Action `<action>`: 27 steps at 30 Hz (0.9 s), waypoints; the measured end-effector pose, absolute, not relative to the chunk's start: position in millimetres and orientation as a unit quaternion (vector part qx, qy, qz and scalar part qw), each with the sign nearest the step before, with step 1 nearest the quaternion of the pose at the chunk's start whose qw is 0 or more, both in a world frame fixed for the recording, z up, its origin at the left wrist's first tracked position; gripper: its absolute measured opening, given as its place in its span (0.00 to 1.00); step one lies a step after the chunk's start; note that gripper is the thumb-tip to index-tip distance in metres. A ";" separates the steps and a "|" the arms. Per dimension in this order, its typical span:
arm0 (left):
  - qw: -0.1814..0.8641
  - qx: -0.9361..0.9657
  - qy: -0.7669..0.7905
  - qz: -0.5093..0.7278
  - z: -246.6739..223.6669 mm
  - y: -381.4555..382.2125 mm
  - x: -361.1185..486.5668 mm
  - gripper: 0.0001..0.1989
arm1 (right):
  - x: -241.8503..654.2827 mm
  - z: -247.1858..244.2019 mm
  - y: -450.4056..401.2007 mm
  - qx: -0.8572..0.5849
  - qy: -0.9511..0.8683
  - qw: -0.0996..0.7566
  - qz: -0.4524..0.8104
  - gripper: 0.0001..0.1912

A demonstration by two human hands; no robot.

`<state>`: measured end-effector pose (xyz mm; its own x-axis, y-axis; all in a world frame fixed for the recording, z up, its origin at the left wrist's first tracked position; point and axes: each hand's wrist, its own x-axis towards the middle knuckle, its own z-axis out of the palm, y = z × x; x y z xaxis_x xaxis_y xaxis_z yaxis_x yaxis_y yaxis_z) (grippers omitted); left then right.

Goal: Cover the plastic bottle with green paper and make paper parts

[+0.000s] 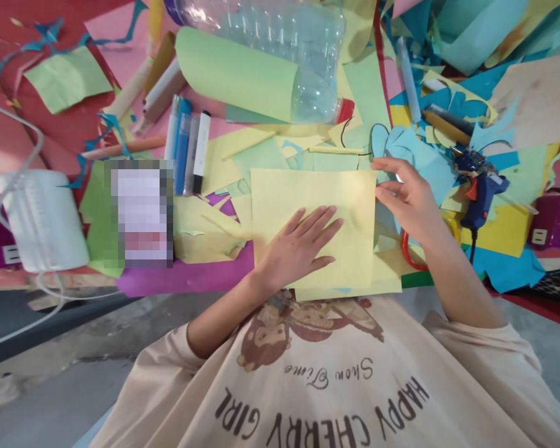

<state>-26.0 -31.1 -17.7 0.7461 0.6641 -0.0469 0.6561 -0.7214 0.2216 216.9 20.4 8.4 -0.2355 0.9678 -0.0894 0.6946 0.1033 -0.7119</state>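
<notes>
A pale yellow sheet of paper (352, 205) lies in front of me at the table's near edge, over other yellow paper. My left hand (303, 242) rests flat on it, fingers spread. At the sheet's upper right edge is my right hand (406, 196), its fingers bent but apart, with the index fingertip by the corner and the thumb tip beside the edge. I cannot tell whether they touch the paper. Light blue cut paper petals (401, 146) lie just beyond that hand. Red-handled scissors (408, 252) are partly hidden under my right forearm.
A clear plastic bottle (315, 81) partly wrapped in green paper lies at the back. Markers (200, 152) and a phone-like blurred rectangle (142, 214) are to the left, beside a white corded device (44, 221). A blue glue gun (478, 199) sits right among paper scraps.
</notes>
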 end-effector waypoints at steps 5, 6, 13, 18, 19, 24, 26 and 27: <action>0.104 0.929 0.353 0.035 -20.4 -32.7 -25.4 0.30 | 220.2 -6.5 8.4 -0.586 -0.689 0.233 0.357 0.30; 0.105 0.928 0.354 0.041 -21.3 -33.2 -24.9 0.30 | 219.6 -7.0 5.2 -0.584 -0.681 0.237 0.373 0.31; 0.193 0.898 0.373 0.130 -29.5 -30.3 -29.3 0.34 | 214.4 9.0 -33.2 -0.599 -0.591 0.294 0.454 0.37; 0.268 0.873 0.378 0.153 -28.2 -25.3 -33.4 0.30 | 214.2 5.8 -59.9 -0.608 -0.573 0.314 0.450 0.30; 0.262 0.878 0.374 0.145 -27.3 -25.0 -33.1 0.28 | 214.8 4.0 -62.0 -0.607 -0.571 0.323 0.448 0.29; 0.198 0.900 0.369 0.122 -24.4 -26.1 -29.4 0.23 | 221.9 2.7 -54.8 -0.615 -0.630 0.325 0.347 0.20; 0.180 0.904 0.368 0.124 -24.3 -26.6 -28.1 0.23 | 225.2 5.8 -46.1 -0.613 -0.673 0.298 0.287 0.16; 0.174 0.905 0.369 0.124 -24.4 -26.8 -27.5 0.23 | 226.4 7.6 -40.9 -0.607 -0.694 0.285 0.261 0.14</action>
<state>-27.5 -26.8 -24.4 0.6970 0.7106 0.0960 0.6243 -0.6672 0.4063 226.4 -40.9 7.6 -0.1004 0.9917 0.0802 0.6942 0.1275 -0.7084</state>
